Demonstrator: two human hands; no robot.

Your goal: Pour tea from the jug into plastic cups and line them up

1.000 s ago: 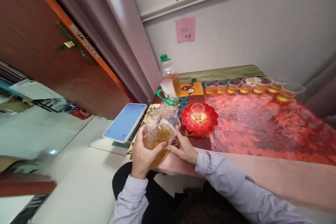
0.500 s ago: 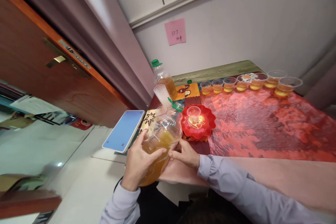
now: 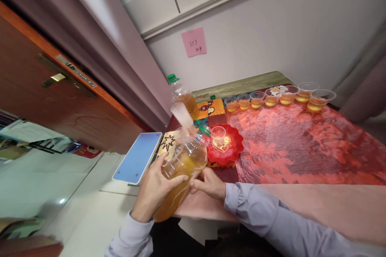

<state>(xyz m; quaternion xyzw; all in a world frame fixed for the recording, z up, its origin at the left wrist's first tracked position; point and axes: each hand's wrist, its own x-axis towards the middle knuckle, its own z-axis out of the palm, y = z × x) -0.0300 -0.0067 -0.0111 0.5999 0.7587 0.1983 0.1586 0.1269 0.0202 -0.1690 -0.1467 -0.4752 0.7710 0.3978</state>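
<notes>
Between my hands is a large clear plastic bottle (image 3: 183, 164) of yellow-orange drink, tilted with its neck toward the red scalloped plate (image 3: 235, 156). My left hand (image 3: 159, 184) wraps its left side, thumb across the front. My right hand (image 3: 208, 184) grips its right side lower down. A green ring handle (image 3: 203, 128) sits at the bottle's neck. One clear plastic cup (image 3: 218, 134) stands on the plate, close to the bottle's mouth. Behind the bottle a stack of clear cups (image 3: 181, 115) leans to the left. Whether liquid is flowing I cannot tell.
A second bottle (image 3: 187, 102) with a green cap stands at the back left. Several cups holding yellow drink (image 3: 257, 99) line the table's far edge. A loose green cap (image 3: 212, 97) lies near them. A blue-topped stool (image 3: 138, 156) is left of the table (image 3: 289, 200).
The view has shifted, so the scene sits slightly farther left and lower. The bottle's neck is tipped a little nearer the cup on the plate. Both hands keep their hold.
</notes>
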